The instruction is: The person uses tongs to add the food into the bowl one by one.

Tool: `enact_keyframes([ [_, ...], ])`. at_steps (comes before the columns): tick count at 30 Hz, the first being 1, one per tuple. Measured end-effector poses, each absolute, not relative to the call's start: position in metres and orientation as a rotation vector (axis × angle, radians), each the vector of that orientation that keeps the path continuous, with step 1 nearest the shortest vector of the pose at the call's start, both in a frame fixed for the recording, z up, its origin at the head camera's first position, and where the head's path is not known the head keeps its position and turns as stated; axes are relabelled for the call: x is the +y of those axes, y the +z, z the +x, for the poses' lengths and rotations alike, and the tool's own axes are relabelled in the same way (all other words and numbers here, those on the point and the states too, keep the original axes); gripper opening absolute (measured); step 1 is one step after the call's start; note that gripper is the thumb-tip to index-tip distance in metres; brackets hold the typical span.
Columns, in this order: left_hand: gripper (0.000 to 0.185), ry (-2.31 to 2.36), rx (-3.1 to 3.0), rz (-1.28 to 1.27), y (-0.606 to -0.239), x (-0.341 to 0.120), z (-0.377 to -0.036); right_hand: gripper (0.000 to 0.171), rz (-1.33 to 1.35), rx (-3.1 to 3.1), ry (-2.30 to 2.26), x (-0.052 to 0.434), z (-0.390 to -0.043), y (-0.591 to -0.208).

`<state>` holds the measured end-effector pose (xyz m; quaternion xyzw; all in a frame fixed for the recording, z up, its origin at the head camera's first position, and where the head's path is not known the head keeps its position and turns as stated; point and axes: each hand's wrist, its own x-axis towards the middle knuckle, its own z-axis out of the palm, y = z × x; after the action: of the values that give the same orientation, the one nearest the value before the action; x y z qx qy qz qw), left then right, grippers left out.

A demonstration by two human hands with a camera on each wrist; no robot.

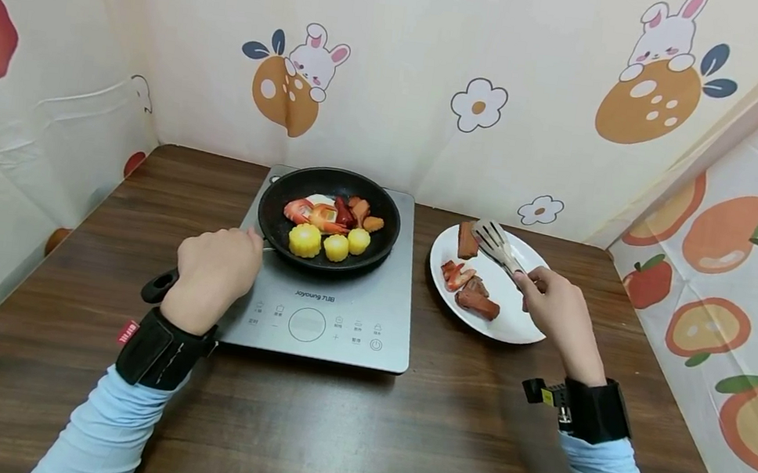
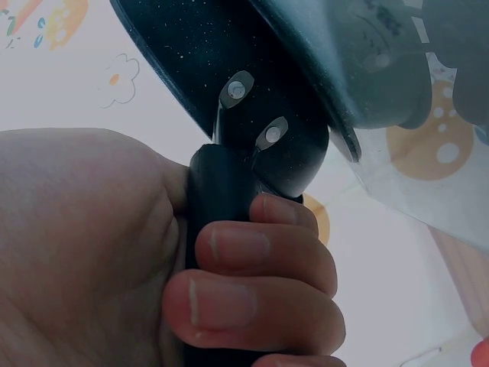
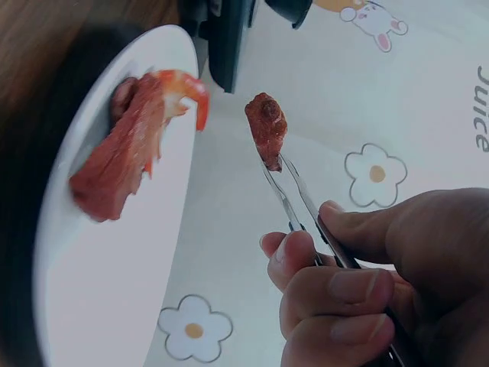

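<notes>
My left hand [image 1: 216, 276] grips the black handle [image 2: 220, 180] of a frying pan [image 1: 336, 179], its fingers wrapped round it in the left wrist view. Yellow corn pieces [image 1: 304, 240], shrimp [image 1: 326, 217], a bit of white food and reddish-brown chunks [image 1: 358, 209] lie in the pan. Metal tongs [image 1: 500, 247] are held in my right hand [image 1: 557, 310], thumb against fingers. Their tips pinch a brown piece of meat [image 3: 267, 126], raised above the white plate [image 1: 514, 320]. Shrimp [image 1: 455, 277] and more brown meat [image 1: 477, 304] sit on that plate.
Under the pan is a silver induction cooker [image 1: 370, 310] with a control panel at its front. The plate stands on the brown wooden table [image 1: 354, 439], right of the cooker. Printed cloth walls [image 1: 399, 73] enclose the back and both sides.
</notes>
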<state>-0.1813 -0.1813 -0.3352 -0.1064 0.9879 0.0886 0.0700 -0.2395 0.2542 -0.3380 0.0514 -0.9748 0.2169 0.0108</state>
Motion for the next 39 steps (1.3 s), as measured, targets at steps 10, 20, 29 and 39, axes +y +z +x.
enact_keyframes([
  [10, 0.061, 0.256, 2.955, -0.329, -0.334, -0.181, -0.181, 0.039, 0.26, -2.994, 0.71, 0.222, -0.249, -0.323],
  [20, 0.061, 0.263, 2.979, -0.322, -0.332, -0.181, -0.18, 0.035, 0.378, -2.976, 0.728, 0.166, -0.265, -0.303],
  [29, 0.061, 0.272, 2.976, -0.314, -0.333, -0.181, -0.18, 0.033, 0.56, -3.008, 0.648, 0.108, -0.279, -0.292],
  [39, 0.061, 0.28, 2.989, -0.298, -0.333, -0.181, -0.178, 0.035, 0.623, -3.064, 0.534, 0.057, -0.281, -0.298],
])
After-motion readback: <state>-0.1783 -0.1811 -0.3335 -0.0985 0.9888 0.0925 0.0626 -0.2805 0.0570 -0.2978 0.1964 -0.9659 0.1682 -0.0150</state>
